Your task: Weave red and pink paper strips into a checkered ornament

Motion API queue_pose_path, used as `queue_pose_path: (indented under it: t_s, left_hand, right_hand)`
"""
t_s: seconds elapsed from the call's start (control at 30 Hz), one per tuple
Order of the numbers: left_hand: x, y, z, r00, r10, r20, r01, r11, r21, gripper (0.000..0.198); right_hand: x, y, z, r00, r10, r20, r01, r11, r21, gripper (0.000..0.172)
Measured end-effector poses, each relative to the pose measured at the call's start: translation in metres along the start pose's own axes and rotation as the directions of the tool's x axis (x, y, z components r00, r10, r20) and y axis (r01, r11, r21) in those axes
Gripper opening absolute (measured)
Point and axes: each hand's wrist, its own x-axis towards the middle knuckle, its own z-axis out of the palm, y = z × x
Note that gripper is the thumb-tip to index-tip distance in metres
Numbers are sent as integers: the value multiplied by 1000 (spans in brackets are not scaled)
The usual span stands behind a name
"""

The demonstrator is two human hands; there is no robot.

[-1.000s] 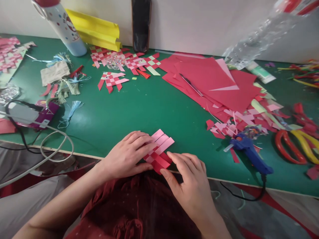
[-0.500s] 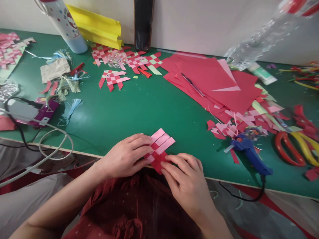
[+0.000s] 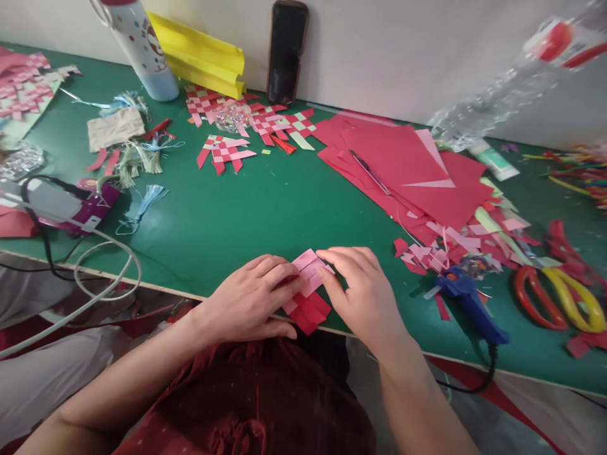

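Observation:
At the near edge of the green table lies a small piece of woven paper strips, pink at the far end and red at the near end. My left hand holds down its left side, and the fingers cover part of the weave. From the right, my right hand pinches the end of a pink paper strip between thumb and fingers. Part of that strip is hidden by the fingertips.
Red paper sheets with a pen lie back right. A blue glue gun and scissors are at right. Finished woven fish shapes, tassels, a phone and bottle stand or lie farther back.
My right hand has moved from the red near end up to the pink far end and now pinches a strip there. My left hand has shifted slightly right on the paper.

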Motion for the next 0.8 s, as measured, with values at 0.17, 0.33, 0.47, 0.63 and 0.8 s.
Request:
queue_pose_path:
  t_s: [0.17, 0.33, 0.47, 0.63, 0.8]
  left_hand:
    - [0, 0, 1, 1000, -18, -3, 18, 1000, -4, 69]
    - [0, -2, 0, 1000, -7, 4, 7, 999, -52, 59]
    - [-1, -2, -2, 1000, 1, -2, -1, 998, -62, 57]
    - [0, -1, -3, 1000, 11, 1, -11, 999, -41, 53]
    - [0, -1, -5, 1000, 25, 14, -25, 999, -32, 55]
  right_hand:
    - [14, 0, 18, 988, 83, 133, -62, 986, -152, 21]
    - [12, 3, 22, 984, 101, 145, -78, 985, -155, 27]
    - [11, 6, 23, 989, 90, 120, -75, 989, -124, 29]
    - [9, 7, 25, 990, 90, 110, -77, 990, -118, 27]
    - [9, 7, 26, 991, 86, 104, -74, 991, -114, 27]
